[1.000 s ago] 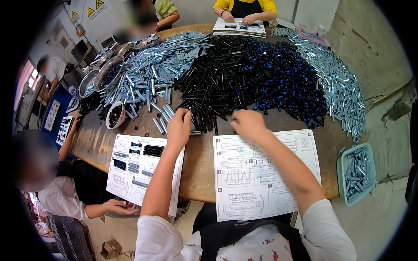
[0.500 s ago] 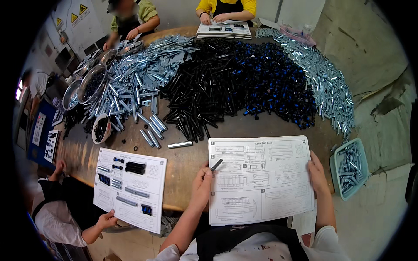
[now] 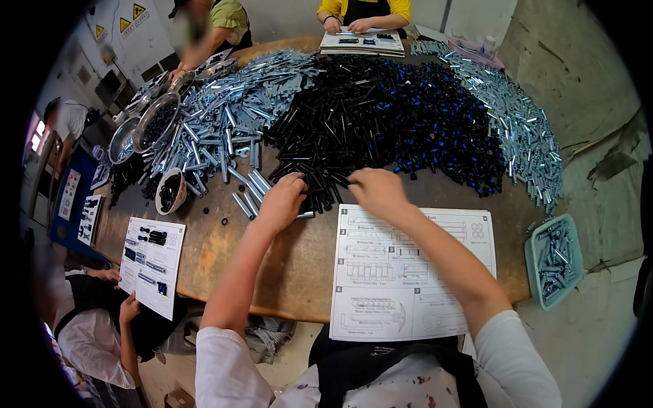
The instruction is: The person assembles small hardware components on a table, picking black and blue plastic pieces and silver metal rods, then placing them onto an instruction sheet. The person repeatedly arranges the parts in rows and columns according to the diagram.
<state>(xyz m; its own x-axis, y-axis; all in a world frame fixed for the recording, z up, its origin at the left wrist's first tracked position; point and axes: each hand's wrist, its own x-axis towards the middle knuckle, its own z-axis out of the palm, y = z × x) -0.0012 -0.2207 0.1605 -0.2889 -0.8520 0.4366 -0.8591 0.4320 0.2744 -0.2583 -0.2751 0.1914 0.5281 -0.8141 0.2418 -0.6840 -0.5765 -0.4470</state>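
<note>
My left hand (image 3: 283, 202) is at the near edge of the heap of black rods (image 3: 320, 115), its fingers bent inward and pressed together. Whether a rod is between them is hidden. Opposite it, my right hand (image 3: 378, 194) touches the same edge with curled fingers, slightly smeared; what it grips cannot be made out. Below my right forearm lies a printed sheet board (image 3: 371, 299) with outlined part drawings, overhanging the table's front edge. Silver tubes (image 3: 246, 202) lie loose beside my left hand, one partly behind it.
Black-and-blue pieces (image 3: 442, 129) and silver pieces (image 3: 524, 129) are heaped to the right, silver parts (image 3: 224, 109) to the left. A green basket (image 3: 575, 268) stands at the right edge, a bowl of black rings (image 3: 178, 205) at left. A neighbour holds another board (image 3: 153, 285); others work across the table.
Both hands have let go of the board's sides and reached forward to the black rods. The board now rests by itself; the rod earlier in my left hand is no longer visible there.
</note>
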